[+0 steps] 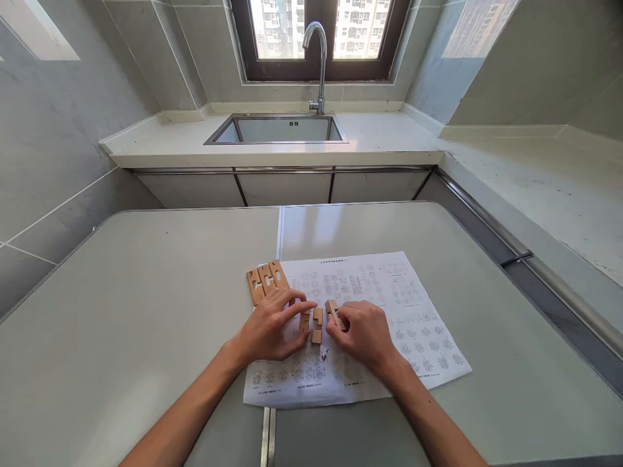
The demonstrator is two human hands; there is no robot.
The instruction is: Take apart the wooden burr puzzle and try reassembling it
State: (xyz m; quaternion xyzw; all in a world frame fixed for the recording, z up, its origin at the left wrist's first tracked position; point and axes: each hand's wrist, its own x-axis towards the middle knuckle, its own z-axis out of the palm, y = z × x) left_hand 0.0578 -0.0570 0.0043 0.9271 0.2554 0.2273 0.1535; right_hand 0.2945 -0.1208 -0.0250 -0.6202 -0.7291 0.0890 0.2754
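Note:
My left hand (pixel 280 324) curves its thumb and fingers around a notched wooden block (pixel 304 322), gripping it near the middle of the printed sheet (pixel 360 370). A second notched wooden block (pixel 317 316) lies on the paper between my hands, its lower end (pixel 317 336) toward me. My right hand (pixel 363 327) is closed on another wooden block (pixel 331 307), tilted and partly covered by the fingers. Just beyond my left hand lie three flat wooden pieces with cut-outs and dark marks (pixel 267 277), side by side and overlapping the sheet's upper left corner.
The sheet rests on a pale table (pixel 146 292) with a seam (pixel 280 233) down its middle. Behind the table is a white counter (pixel 389 133) with a sink (pixel 277 133) and a faucet (pixel 321 65) under a window. A metal rail (pixel 487 214) runs along the right side.

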